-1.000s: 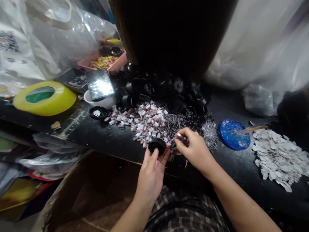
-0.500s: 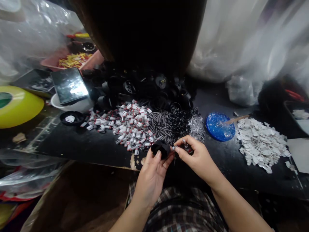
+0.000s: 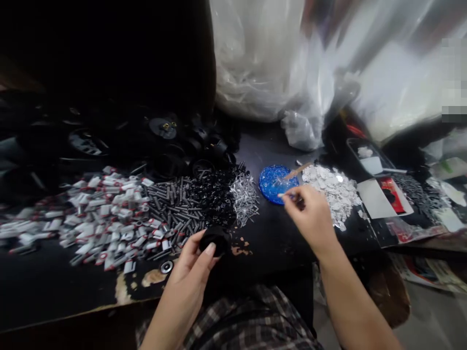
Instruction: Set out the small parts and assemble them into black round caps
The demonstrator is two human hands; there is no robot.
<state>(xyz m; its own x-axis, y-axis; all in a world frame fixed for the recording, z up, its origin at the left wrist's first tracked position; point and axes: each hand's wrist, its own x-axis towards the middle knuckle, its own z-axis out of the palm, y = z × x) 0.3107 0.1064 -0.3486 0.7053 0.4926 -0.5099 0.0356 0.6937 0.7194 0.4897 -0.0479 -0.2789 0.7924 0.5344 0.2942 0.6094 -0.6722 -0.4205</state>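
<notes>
Head view shows a big black table (image 3: pixel 277 238), flat and scratched, with brown chipped spots near its front edge. Crinkly clear plastic bags (image 3: pixel 277 63) rise behind it. A wide heap of small white and red pieces (image 3: pixel 105 214) lies on the left, next to dark coiled springs (image 3: pixel 175 204), tiny black bits (image 3: pixel 213 194) and thin silver pins (image 3: pixel 244 197). Flat white shapes (image 3: pixel 332 187) make a pile on the right, beside a round, shiny blue dish (image 3: pixel 272 182). The left hand (image 3: pixel 189 274) curls its thumb and fingers around a small round black cap (image 3: pixel 215 239), smooth and dark, just above the table's front edge. The right hand (image 3: pixel 310 216) pinches a thin little tool, its tip over the blue dish.
</notes>
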